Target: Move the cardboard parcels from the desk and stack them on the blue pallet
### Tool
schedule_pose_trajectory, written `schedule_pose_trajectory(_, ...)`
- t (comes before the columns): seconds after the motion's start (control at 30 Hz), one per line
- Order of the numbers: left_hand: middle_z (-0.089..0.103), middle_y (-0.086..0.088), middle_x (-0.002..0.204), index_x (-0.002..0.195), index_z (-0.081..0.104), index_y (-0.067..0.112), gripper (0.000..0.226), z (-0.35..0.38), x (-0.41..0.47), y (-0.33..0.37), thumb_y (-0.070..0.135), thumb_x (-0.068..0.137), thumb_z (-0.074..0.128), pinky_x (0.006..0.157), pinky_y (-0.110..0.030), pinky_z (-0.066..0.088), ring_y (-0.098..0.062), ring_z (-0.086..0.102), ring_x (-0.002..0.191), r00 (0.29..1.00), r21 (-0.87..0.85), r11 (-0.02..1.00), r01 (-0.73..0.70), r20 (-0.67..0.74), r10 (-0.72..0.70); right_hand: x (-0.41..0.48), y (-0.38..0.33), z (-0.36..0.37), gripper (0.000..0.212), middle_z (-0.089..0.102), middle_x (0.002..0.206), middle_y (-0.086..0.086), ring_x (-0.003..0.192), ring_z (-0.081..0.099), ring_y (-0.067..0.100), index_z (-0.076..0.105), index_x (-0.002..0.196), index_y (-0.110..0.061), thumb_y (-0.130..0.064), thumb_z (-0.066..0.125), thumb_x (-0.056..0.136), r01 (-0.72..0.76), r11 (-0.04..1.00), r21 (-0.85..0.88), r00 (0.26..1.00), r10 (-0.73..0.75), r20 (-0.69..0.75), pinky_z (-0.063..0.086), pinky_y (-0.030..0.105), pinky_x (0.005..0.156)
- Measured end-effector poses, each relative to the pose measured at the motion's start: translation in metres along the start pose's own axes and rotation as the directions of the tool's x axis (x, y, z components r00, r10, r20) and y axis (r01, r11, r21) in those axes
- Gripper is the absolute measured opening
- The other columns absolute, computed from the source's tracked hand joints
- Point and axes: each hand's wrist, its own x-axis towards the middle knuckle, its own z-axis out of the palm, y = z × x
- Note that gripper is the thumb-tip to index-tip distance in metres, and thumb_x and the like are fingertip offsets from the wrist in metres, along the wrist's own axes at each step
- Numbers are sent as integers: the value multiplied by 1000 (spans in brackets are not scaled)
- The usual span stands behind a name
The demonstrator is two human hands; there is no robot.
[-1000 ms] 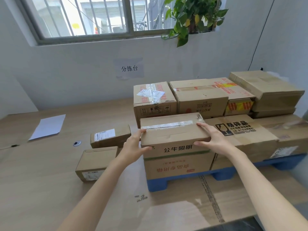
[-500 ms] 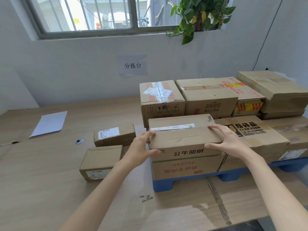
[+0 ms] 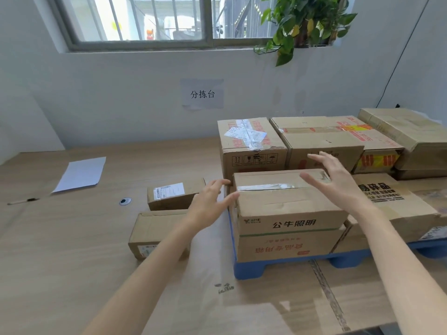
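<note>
Two parcels [image 3: 156, 228] on worktop [image 3: 72, 250], long axes left-right, just left of left hand [image 3: 209, 207] (right hand [image 3: 338, 184] farther); both hands open, empty.

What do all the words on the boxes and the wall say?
"分拣台": paper sign on the wall.
"公牛照明": front of the top parcel.
"碎品", start hidden behind the right hand: top of the flat parcel.
Red print on the lower parcel, label on the small parcel: too blurred.

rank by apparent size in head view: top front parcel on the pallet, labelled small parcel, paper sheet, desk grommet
top front parcel
labelled small parcel and paper sheet look alike, unranked
desk grommet
</note>
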Motion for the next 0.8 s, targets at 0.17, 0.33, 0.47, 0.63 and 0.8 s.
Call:
schedule_pose_trajectory(0.17,55,3,133,129,53,20,42,-55,4,-37,39,92,58,97,-38,44,-15,54,117,995,-1,998,58,-83,-58,25,-79,47,51,43,146,-3,137,36,13,51,135,-25,-43,62,89,241,970,28,967,-237,-90,27,29,108)
schedule_pose_trajectory(0.33,61,1,123,122,59,18,35,-96,-3,-110,33,91,61,92,-36,49,-16,58,110,959,-107,967,230,-144,-244,40,-144,129,53,49,139,-7,127,43,8,43,139,-31,-36,63,90,359,923,142,929,-368,46,34,26,102)
schedule_pose_trajectory(0.47,60,-3,123,124,57,14,37,-113,-15,-174,29,91,63,92,-33,48,-17,58,107,914,-175,915,365,-123,-388,51,-160,201,63,40,149,-6,136,36,13,31,145,-34,-37,63,91,293,947,131,904,-319,283,33,33,106)
schedule_pose_trajectory(0.63,51,-10,136,135,48,13,56,-106,-23,-246,28,85,69,103,-40,42,-25,49,124,844,-100,848,520,-94,-528,59,-139,291,71,33,154,-1,139,34,18,24,149,-29,-35,63,90,104,993,47,877,-114,467,35,34,108)
schedule_pose_trajectory(0.8,33,-10,147,147,28,19,89,-77,-27,-292,34,75,77,108,-44,35,-27,34,136,807,43,806,591,0,-591,49,-105,363,89,26,157,2,144,26,21,14,152,-30,-44,69,84,-35,996,-85,838,75,541,32,45,113)
